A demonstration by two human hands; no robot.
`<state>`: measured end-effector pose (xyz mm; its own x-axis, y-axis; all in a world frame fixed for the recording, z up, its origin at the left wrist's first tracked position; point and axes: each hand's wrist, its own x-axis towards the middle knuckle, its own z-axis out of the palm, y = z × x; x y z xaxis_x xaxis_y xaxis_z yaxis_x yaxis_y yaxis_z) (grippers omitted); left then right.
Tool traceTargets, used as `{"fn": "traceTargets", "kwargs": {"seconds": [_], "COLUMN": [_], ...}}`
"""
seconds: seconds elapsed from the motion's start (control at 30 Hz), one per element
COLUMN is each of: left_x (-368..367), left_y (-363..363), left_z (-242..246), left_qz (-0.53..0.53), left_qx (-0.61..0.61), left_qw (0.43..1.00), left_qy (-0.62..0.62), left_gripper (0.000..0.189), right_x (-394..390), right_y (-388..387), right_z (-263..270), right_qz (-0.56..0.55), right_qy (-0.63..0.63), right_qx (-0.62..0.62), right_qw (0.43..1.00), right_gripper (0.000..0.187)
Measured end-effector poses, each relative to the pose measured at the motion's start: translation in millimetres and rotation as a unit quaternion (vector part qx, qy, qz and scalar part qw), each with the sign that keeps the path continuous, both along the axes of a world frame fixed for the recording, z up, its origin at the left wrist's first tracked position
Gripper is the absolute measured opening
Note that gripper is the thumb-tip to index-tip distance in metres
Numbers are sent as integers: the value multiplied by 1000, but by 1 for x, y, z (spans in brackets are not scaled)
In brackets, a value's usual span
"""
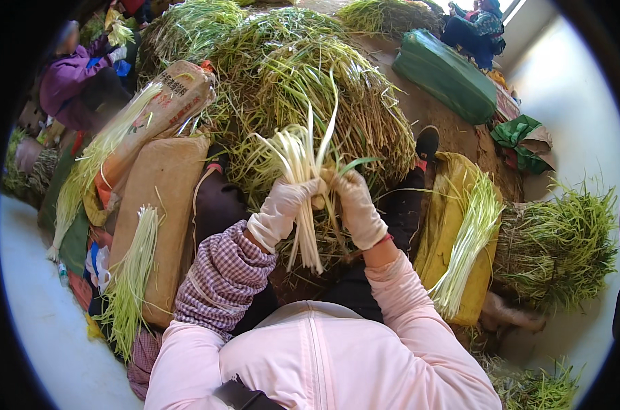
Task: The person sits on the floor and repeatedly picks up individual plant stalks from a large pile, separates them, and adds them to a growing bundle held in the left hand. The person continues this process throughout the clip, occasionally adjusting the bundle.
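Note:
My left hand (pixel 288 205), in a pale glove, is closed around a bunch of pale leafy stalks (pixel 306 225), whose white ends point down towards me. Beside it on the right, my right hand (pixel 355 202), gloved too, pinches thin leaves at the bunch's edge; a green blade sticks out past its fingers. Beyond both hands rises a large heap of the same long-leaved plants (pixel 340 87). A bundle of pale stalks (pixel 136 271) lies on the left against a tan wrapped block (pixel 161 195), and another bundle (pixel 469 241) lies on a yellow wrapped block (pixel 435 225) at the right.
A printed sack (pixel 179 102) bearing more stalks (pixel 105 148) lies at the left. A person in purple (pixel 74 82) sits beyond it; another person (pixel 479 31) sits at the top right. A green wrapped block (pixel 443 74) and a stack of leafy plants (pixel 556 246) stand on the right.

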<state>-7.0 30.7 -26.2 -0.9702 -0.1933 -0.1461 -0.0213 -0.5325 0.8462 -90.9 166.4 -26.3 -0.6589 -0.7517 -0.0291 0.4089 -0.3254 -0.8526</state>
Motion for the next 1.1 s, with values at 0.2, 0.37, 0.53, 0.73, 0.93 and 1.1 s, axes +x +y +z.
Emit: {"fn": "traceTargets", "kwargs": {"seconds": [0.2,0.37,0.53,0.73,0.93,1.1], "left_x": [4,23,38,20,26,45], "left_y": [-23,-73,-109,-46,-59,-101], "left_z": [16,23,36,28,28,31], "left_qz": [171,201,248,125,213,216], "left_qx": [202,225,218,158,129,160], "left_qw": [963,937,924,976,959,945], "left_qy": [42,174,193,82,132,187], "left_gripper": [22,19,23,27,23,27], "right_x": [4,-17,-31,-15,-7,-29], "right_y": [-3,88,156,42,-16,94], "right_z": [7,-42,-59,31,21,-53], "right_qz": [-98,-80,147,-45,68,92], "right_qy": [-172,-23,343,473,398,170], "right_qx": [-170,24,671,241,262,448], "right_qw": [965,996,641,846,876,873], "right_gripper": [23,22,38,47,16,20]}}
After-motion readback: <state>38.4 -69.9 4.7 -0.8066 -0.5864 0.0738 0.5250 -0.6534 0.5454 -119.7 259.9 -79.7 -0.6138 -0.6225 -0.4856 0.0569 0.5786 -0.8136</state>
